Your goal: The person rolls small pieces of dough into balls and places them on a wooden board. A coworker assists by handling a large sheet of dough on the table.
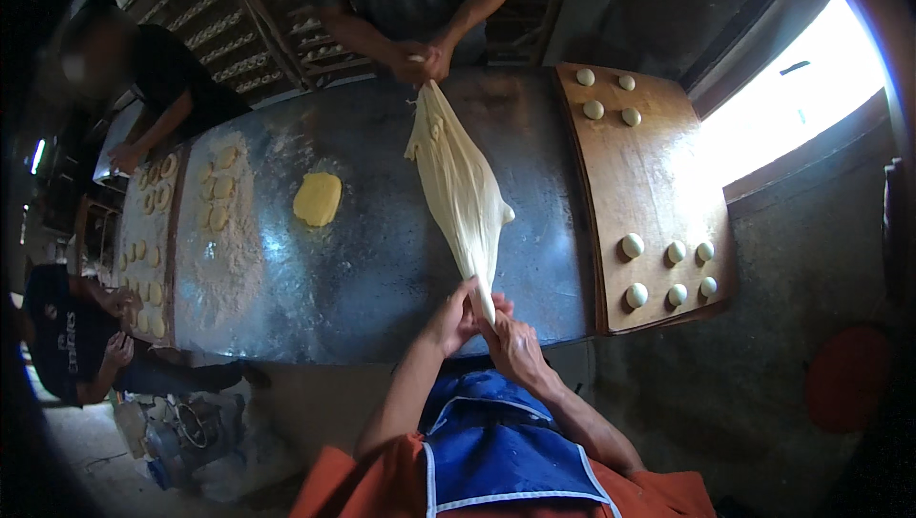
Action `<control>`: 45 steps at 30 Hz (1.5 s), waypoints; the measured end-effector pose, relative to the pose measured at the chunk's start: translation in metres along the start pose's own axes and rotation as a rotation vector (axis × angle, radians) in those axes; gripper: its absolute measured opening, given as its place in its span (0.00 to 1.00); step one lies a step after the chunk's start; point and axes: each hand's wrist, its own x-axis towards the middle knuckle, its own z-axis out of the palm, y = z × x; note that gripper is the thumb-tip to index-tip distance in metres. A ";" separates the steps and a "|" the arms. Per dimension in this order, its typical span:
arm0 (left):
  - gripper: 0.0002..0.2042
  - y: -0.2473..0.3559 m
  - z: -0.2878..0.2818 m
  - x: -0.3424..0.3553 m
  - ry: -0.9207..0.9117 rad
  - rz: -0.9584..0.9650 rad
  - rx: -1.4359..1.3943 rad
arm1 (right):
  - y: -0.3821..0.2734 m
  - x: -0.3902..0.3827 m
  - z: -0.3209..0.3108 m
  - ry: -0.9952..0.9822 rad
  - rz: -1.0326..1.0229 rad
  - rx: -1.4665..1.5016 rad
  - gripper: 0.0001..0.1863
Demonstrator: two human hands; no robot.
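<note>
A long pale sheet of dough (pixel 456 175) stretches across the dark metal table (pixel 372 279), wide in the middle and narrowed at both ends. At the near edge my left hand (pixel 456 316) and my right hand (pixel 516 346) are closed side by side round its twisted near end. Opposite me, a co-worker's two hands (pixel 420 60) grip the far end. A small lobe of dough bulges from the sheet's right side. Whether the middle touches the tabletop I cannot tell.
A yellow lump of dough (pixel 317 198) lies left of the sheet, beside floured dough pieces (pixel 219 189). Two co-workers stand at the left end by a board of dough rounds (pixel 151 260). On the right, a wooden board (pixel 634 175) carries several dough balls. A machine (pixel 181 432) stands lower left.
</note>
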 end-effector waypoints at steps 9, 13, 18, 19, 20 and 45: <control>0.14 -0.009 -0.016 0.023 -0.090 -0.087 -0.197 | -0.048 -0.037 -0.090 -0.414 -0.501 0.421 0.18; 0.18 -0.037 -0.035 0.015 0.177 0.226 0.312 | -0.048 0.039 -0.058 -0.264 -0.273 0.850 0.24; 0.17 -0.024 -0.025 -0.017 0.341 0.298 1.158 | -0.031 0.123 0.023 -0.609 -0.189 0.680 0.23; 0.16 -0.016 -0.011 -0.031 0.329 0.320 1.472 | -0.019 0.126 0.036 -0.596 -0.223 0.686 0.23; 0.16 -0.020 -0.013 -0.037 0.304 0.412 1.572 | -0.013 0.124 0.049 -0.603 -0.263 0.699 0.23; 0.18 -0.007 -0.135 -0.015 0.543 1.208 1.511 | 0.113 0.017 -0.018 -0.113 -0.438 -0.521 0.21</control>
